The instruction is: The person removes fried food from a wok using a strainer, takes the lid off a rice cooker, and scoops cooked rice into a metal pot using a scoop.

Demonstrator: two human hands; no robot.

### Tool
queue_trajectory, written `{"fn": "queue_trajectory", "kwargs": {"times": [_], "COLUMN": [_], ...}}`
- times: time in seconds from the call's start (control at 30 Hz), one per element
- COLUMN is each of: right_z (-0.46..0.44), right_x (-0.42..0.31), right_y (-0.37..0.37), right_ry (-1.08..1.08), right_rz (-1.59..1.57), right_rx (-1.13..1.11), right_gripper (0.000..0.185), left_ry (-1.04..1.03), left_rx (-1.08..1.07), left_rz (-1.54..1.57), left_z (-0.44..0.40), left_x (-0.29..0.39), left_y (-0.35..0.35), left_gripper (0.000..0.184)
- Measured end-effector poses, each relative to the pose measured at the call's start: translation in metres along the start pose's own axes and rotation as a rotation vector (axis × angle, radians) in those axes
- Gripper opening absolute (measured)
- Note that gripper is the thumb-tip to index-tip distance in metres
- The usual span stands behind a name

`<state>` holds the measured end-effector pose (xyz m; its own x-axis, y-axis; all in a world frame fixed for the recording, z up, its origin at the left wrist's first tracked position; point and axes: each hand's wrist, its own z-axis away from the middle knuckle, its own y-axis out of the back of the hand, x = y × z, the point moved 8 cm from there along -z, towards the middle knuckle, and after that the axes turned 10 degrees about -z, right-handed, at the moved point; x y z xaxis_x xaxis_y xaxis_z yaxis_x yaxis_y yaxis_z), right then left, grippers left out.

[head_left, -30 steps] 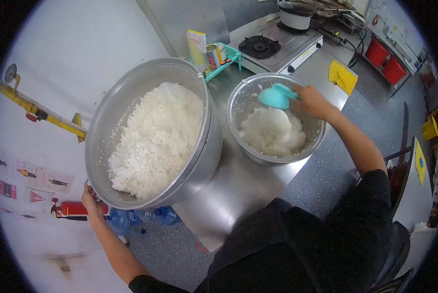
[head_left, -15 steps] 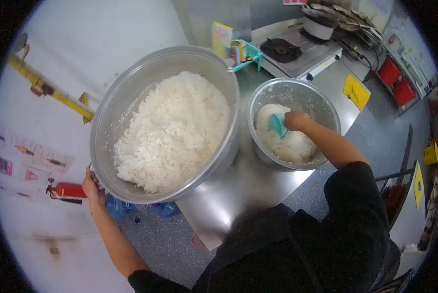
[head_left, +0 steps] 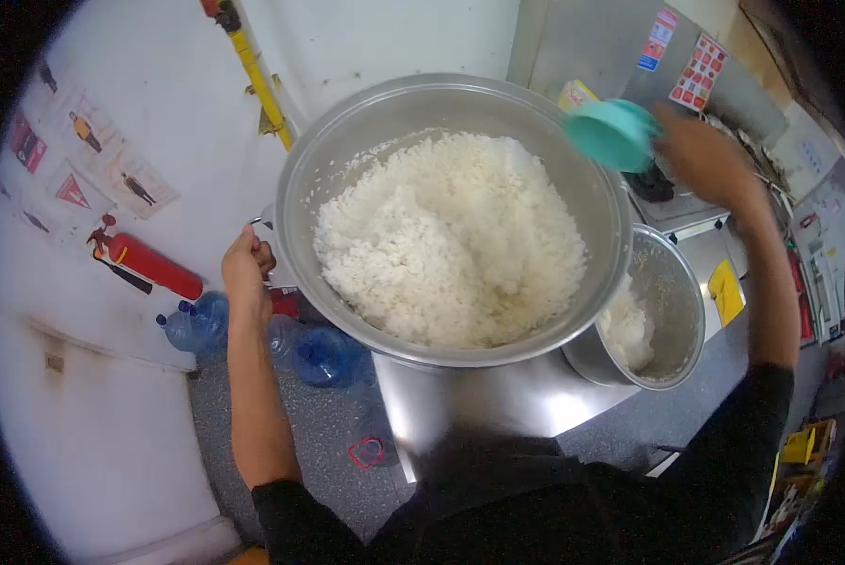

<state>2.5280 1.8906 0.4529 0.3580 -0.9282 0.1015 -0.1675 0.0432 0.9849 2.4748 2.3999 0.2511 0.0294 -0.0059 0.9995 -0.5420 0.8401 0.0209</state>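
A large metal pot (head_left: 295, 179) heaped with cooked white rice (head_left: 441, 235) tilts toward me. My left hand (head_left: 250, 264) is closed around the handle on its left side. Above the pot's right rim, my right hand (head_left: 709, 160) grips a teal plastic scoop (head_left: 611, 135), blurred by motion; what is inside the scoop cannot be seen. A smaller metal pot (head_left: 681, 325) stands to the right, partly hidden by the large one, with more white rice (head_left: 627, 330) in it.
Both pots are at a steel table (head_left: 498, 400). A gas stove (head_left: 676, 209) lies beyond, behind my right hand. Blue water bottles (head_left: 323, 358) stand on the floor at left, below a red fire extinguisher (head_left: 149, 259) on the wall. A yellow card (head_left: 725, 292) is at the table's right edge.
My right hand has lifted the scoop out of the smaller pot and up over the large pot's right rim. The view has shifted left; my left hand still holds the large pot.
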Motion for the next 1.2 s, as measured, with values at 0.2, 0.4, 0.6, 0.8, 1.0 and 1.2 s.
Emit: {"fn": "queue_trajectory", "kwargs": {"times": [0.2,0.4,0.6,0.8,1.0,1.2], "right_z": [-0.153,-0.201,-0.221,-0.238,-0.256,-0.262], "right_x": [-0.108,-0.128,-0.158,-0.155,-0.177,-0.206], "right_y": [-0.144,-0.216,-0.213,-0.244,-0.258,-0.260], "right_ry": [0.018,-0.080,-0.261,-0.289,-0.148,0.060], "right_rz": [0.173,0.131,-0.025,-0.002,0.064,0.078], "right_rx": [-0.115,-0.238,-0.530,-0.703,-0.781,-0.769], "right_gripper": [0.020,0.022,0.024,0.028,0.031,0.036], "left_ry": [-0.014,0.005,-0.026,-0.050,-0.029,-0.033], "left_rx": [-0.037,-0.108,-0.117,-0.133,-0.169,-0.228], "left_rz": [0.052,0.040,-0.088,0.024,0.107,0.160], "left_z": [0.005,0.006,-0.002,-0.004,-0.004,-0.004], "left_x": [0.002,0.005,0.007,0.004,0.003,0.003], "left_y": [-0.001,-0.004,0.001,-0.003,-0.006,-0.006], "left_gripper": [0.035,0.035,0.036,0.031,0.029,0.028]}}
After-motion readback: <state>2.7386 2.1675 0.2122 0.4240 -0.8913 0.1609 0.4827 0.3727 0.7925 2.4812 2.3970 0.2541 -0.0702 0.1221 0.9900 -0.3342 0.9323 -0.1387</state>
